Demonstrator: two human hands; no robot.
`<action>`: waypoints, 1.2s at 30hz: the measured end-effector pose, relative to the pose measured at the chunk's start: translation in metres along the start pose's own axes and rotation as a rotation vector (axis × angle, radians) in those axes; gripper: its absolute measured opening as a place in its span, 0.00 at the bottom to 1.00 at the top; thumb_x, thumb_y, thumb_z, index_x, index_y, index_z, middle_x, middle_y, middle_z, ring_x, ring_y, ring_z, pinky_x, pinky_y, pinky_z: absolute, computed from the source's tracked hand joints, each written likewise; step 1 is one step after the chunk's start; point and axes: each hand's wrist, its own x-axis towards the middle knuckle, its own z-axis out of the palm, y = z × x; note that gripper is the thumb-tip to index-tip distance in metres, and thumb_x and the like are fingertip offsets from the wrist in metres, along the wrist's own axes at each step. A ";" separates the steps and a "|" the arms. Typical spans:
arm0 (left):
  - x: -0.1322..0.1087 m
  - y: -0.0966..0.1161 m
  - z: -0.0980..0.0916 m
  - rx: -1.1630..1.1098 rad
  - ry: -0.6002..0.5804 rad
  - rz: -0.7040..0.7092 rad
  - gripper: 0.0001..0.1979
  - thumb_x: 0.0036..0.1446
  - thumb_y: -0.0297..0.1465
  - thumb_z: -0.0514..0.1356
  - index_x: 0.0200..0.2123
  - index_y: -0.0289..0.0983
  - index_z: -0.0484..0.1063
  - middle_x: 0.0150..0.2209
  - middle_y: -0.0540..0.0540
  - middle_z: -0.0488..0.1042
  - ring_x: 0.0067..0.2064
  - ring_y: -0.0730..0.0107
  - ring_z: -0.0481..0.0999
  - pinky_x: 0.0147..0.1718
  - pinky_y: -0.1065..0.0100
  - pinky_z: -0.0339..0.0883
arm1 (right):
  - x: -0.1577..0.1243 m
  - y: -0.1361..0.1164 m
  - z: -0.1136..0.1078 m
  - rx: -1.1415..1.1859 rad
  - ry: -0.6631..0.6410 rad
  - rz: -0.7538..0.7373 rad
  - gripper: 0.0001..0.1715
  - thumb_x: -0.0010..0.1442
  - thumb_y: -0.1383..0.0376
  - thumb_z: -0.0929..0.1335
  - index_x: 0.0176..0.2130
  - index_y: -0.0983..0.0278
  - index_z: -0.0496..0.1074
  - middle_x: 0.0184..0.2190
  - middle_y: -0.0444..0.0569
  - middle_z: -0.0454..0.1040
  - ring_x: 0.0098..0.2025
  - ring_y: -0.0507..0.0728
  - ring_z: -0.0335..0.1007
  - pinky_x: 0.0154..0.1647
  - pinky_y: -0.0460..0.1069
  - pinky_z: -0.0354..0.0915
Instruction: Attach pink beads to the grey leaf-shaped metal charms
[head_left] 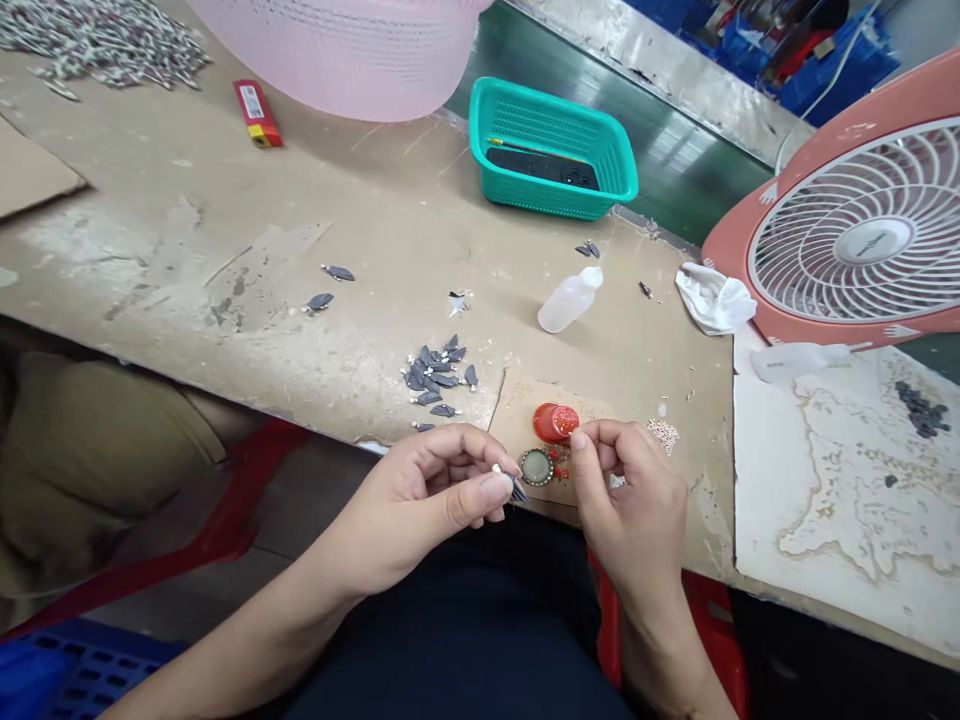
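Note:
My left hand (424,495) pinches a small dark grey leaf-shaped piece (517,490) with a whitish tip between thumb and forefinger. Just right of it, my right hand (634,495) has thumb and forefinger pressed together at the edge of a small red cup (551,424); anything in that pinch is too small to make out. Close below the cup lie a crimped bottle cap (537,467) and red bits (560,473), on a piece of cardboard (517,400). Several more grey leaf-shaped pieces (431,372) lie in a loose pile beyond my left hand.
Tiny pale beads (663,435) lie right of my right hand. Farther back are a translucent bottle (568,302), a green basket (555,196), a pink basket (360,60) and a red-yellow box (257,114). A fan (870,240) and crumpled tissue (716,298) stand at right. Another person's leg (97,450) shows at left.

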 end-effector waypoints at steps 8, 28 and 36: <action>0.001 0.000 0.000 -0.024 -0.001 0.009 0.07 0.55 0.32 0.70 0.33 0.35 0.78 0.28 0.49 0.75 0.28 0.77 0.73 0.29 0.78 0.69 | 0.003 0.000 0.000 -0.141 -0.007 -0.112 0.06 0.65 0.66 0.66 0.34 0.63 0.71 0.24 0.42 0.64 0.29 0.53 0.60 0.33 0.50 0.58; 0.004 -0.001 0.037 -0.032 0.094 0.033 0.04 0.50 0.26 0.73 0.29 0.36 0.82 0.29 0.47 0.82 0.29 0.74 0.79 0.26 0.78 0.71 | -0.014 -0.007 -0.023 0.975 -0.034 0.465 0.14 0.62 0.57 0.69 0.28 0.61 0.68 0.22 0.40 0.58 0.25 0.51 0.55 0.26 0.46 0.59; 0.006 -0.006 0.059 -0.060 0.019 -0.024 0.06 0.51 0.22 0.71 0.31 0.39 0.84 0.31 0.50 0.84 0.31 0.76 0.82 0.29 0.82 0.74 | -0.039 -0.001 -0.034 1.067 -0.032 0.460 0.07 0.64 0.60 0.69 0.34 0.59 0.73 0.26 0.41 0.64 0.30 0.50 0.59 0.30 0.45 0.61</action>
